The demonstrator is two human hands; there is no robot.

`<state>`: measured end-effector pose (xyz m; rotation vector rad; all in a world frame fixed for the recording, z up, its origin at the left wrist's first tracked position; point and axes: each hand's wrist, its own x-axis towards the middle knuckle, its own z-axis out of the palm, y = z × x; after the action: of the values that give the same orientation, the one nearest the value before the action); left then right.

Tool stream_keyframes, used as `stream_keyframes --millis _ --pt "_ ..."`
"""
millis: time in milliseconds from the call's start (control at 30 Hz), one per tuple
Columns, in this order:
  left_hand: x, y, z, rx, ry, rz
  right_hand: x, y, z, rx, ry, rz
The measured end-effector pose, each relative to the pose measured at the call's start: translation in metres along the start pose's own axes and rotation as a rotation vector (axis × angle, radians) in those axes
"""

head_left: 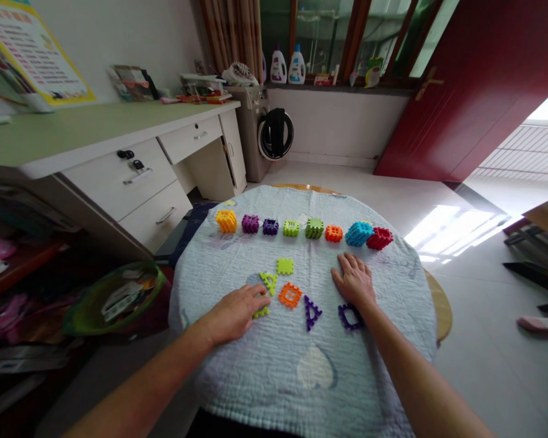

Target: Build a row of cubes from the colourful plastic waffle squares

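Note:
My left hand (240, 311) lies at the left of the round table, its fingers closed over a green interlocking tile (262, 312) that they partly hide. Beside it are a lime triangle tile (269, 282), a lime square tile (285, 266) and an orange window tile (290, 295). My right hand (355, 281) rests palm down on the cloth, fingers apart, holding nothing. A purple triangle tile (311, 312) lies between the hands. Close to my right wrist is a dark purple square frame tile (349, 317), its right edge partly hidden by the wrist.
Stacked tiles stand in a row across the far side, from a yellow stack (226, 221) to a blue stack (358, 233) and a red stack (380, 238). A light blue quilted cloth (265, 377) covers the table. A desk (132, 131) stands left, a washing machine (251, 134) behind.

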<state>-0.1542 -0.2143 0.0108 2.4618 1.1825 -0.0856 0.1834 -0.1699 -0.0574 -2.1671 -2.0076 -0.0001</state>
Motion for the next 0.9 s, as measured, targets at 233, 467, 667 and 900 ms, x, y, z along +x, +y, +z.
stream_keyframes --millis 233,467,667,900 --pt "0.007 0.012 0.006 -0.045 0.109 -0.186 0.0 0.001 0.001 0.0 0.002 -0.004" --pt "0.046 0.007 0.005 -0.298 0.485 -0.385 0.0 0.002 0.002 -0.007 0.01 -0.013" --pt "0.072 0.011 0.014 -0.198 0.492 -0.462 0.0 0.001 0.0 0.0 -0.003 -0.001" --pt "0.059 -0.02 0.0 -0.149 0.337 -0.045 0.0 0.002 0.002 0.013 0.005 -0.006"
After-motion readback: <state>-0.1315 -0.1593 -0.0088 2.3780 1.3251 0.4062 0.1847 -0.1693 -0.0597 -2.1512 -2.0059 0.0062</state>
